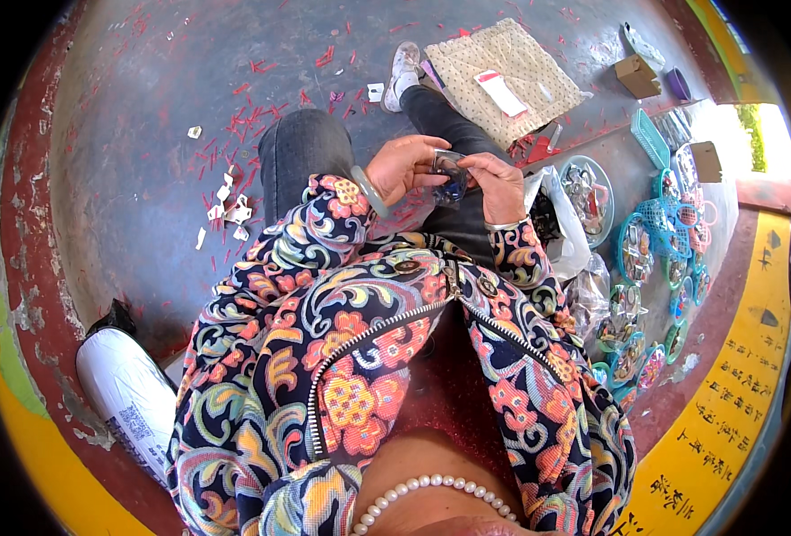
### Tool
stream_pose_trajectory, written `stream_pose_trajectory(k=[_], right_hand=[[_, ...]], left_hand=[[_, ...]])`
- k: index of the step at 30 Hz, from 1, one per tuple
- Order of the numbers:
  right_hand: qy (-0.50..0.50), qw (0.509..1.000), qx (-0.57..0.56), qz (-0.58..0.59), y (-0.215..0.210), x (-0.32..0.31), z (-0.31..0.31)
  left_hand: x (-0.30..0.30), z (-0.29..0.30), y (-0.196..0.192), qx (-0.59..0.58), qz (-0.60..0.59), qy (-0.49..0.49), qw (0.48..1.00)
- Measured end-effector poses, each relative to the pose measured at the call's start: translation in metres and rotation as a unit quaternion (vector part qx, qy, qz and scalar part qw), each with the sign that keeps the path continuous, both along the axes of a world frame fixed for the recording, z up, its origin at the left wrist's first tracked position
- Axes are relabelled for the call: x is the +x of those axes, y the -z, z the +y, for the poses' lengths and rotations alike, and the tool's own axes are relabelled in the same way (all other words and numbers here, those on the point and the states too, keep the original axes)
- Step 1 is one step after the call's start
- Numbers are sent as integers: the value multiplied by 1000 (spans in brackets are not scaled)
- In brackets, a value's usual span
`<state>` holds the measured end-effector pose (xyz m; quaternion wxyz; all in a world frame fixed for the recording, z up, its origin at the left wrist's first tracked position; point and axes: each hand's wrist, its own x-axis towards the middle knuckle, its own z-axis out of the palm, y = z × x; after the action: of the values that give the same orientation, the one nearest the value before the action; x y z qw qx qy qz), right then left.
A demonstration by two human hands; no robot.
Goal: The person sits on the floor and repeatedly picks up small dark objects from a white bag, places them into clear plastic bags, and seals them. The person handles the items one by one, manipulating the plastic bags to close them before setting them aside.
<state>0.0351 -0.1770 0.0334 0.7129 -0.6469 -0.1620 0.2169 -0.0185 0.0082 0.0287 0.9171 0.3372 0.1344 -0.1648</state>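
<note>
Over her lap, both hands work one small packet.
Left hand and right hand pinch a clear packet (contents dark, unclear); filling seems underway, needing steady fingertips.

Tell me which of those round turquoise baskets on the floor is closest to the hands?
The largest round basket, just past the white plastic bag beside the right hand. The other baskets lie farther to the right, in a curving row.
</note>
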Motion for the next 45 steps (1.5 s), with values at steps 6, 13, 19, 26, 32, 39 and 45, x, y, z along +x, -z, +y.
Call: stream_pose_trajectory(k=[6, 13, 19, 26, 32, 39, 45], right_hand=[[-18, 999, -23, -29, 0, 0, 1], [-30, 998, -39, -37, 4, 1, 0], [35, 992, 45, 114, -7, 3, 7], [28, 991, 7, 128, -2, -2, 12], [38, 991, 29, 122, 5, -6, 17], [58, 990, 24, 128, 14, -3, 12], [68, 988, 49, 132, 11, -3, 9]], left_hand=[[3, -5, 6, 48, 26, 0, 999], [2, -8, 14, 92, 26, -34, 995], [1, -8, 10, 104, 25, -87, 990], [1, -10, 7, 128, 2, -82, 988], [0, -11, 9, 164, -28, -55, 984], [0, -9, 9, 140, -11, -50, 989], [1, -10, 7, 101, -8, -51, 994]])
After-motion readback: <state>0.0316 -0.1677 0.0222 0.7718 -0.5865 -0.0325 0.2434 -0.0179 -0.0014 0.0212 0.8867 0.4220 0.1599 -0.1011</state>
